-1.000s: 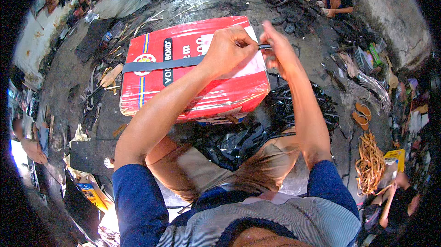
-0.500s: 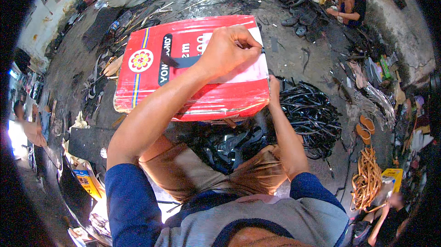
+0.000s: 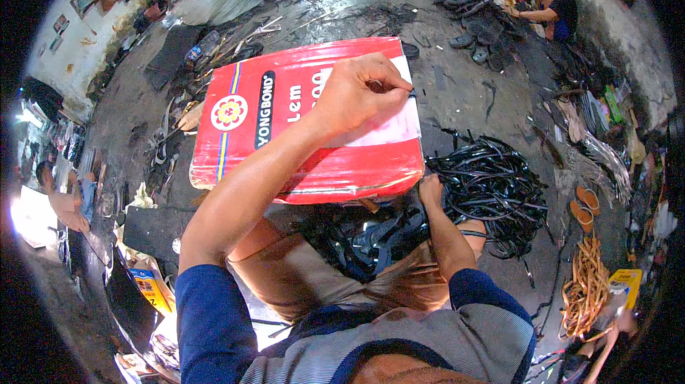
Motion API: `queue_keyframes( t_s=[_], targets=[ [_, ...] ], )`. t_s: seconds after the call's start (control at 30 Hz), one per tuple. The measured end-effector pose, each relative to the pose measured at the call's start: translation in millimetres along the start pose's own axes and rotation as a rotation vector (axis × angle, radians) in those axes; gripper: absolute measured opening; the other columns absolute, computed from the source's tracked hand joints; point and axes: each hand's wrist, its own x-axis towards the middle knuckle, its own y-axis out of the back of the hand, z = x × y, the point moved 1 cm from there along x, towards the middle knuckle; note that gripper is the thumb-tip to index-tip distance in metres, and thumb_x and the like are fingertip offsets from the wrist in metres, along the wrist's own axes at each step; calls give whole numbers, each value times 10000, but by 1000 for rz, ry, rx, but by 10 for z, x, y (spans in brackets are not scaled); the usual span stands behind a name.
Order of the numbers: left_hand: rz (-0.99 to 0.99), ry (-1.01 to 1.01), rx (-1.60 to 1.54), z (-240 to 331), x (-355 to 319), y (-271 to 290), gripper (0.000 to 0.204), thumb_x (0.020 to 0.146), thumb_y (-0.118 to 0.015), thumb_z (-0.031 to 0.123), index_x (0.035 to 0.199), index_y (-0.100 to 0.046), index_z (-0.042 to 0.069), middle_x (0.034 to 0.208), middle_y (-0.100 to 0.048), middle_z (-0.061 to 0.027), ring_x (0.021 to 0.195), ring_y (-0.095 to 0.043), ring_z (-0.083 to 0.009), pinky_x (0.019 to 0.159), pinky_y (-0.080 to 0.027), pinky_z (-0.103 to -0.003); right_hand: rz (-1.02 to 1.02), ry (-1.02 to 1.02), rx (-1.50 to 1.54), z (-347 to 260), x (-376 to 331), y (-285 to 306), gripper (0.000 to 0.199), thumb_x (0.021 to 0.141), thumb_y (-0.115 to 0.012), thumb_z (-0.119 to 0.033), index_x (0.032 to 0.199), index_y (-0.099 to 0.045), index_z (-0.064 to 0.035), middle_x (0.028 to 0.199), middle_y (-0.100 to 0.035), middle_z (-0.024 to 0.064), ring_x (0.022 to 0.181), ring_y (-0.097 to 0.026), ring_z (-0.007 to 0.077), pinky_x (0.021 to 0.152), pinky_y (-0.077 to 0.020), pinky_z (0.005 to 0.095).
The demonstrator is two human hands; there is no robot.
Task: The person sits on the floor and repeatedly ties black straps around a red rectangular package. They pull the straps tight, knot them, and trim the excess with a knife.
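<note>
"First, identify the work surface and the room."

"Reference item: the red box. Its glossy upper face bears a flower emblem toward the left end and a pale panel at the right end. What supports the box from below is hidden. Around it extends a dark, scuffed floor. Well beyond the box, a stained pale wall rises to its left and a grey wall to its right."

"State the condition of each grip."

"Left hand: above the box's pale panel; thumb and fingers together, clamped on a dark strip whose end shows at the box's right edge. Right hand: at the box's near right corner, fingers curled and partly hidden; cannot tell whether that grip is clamped on anything."

"Specify the edges and the room for movement."

"Right of the box: a heap of black strips, just beside the near corner. Near edge: bounded by the person's bent legs, with dark pieces between them. Beyond the far right corner: a thinly littered stretch of floor separates the box from a pile of dark footwear."
</note>
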Motion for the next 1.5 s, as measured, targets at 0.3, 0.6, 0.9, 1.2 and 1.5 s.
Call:
queue_keyframes(
  t_s=[0.3, 0.6, 0.9, 1.2, 1.5],
  targets=[
    [-136, -300, 350, 31, -180, 184, 195, 843, -703, 37, 1028, -764, 52, 913, -671, -103, 813, -676, -239, 728, -553, -353, -226, -153, -271, -889, -406, 558, 306, 985, -463, -159, 1246, -469, 1, 1036, -685, 299, 959, -685, 467, 819, -555, 560],
    [-122, -547, 540, 89, -213, 195, 252, 897, -660, 92, 1141, -708, 47, 905, -636, -102, 765, -650, -296, 654, -550, -370, -265, 66, -613, -603, -516, 727, 398, 987, -451, -154, 1345, -485, 18, 892, -733, 204, 797, -717, 420, 669, -585, 499],
    [-366, 4, 82, -118, -2210, -1516, 385, 845, -734, 225, 1176, -653, 45, 1056, -646, -170, 911, -653, -361, 768, -573, -450, 1000, 132, 206, -1349, -185, 2938, 175, 956, -622, -161, 921, -640, 10, 885, -670, 128, 801, -619, 271, 748, -477, 409],
    [-641, 848, 514, -1664, -3616, -2254, 451, 778, -752, 160, 1206, -658, 52, 979, -701, -182, 1014, -686, -308, 862, -546, -405, 309, 39, 526, -1998, -1109, 3533, 25, 915, -656, -81, 937, -664, -72, 805, -643, -1, 734, -592, 102, 667, -494, 275],
    [-512, 951, 503, -1340, -3318, -2030, 466, 777, -810, 265, 1181, -678, 74, 1133, -701, -217, 1122, -659, -360, 970, -508, -446, -415, 257, 273, -1978, -1869, 2364, 133, 923, -685, -118, 997, -675, -8, 904, -670, 72, 805, -630, 111, 740, -528, 286]
  ],
)
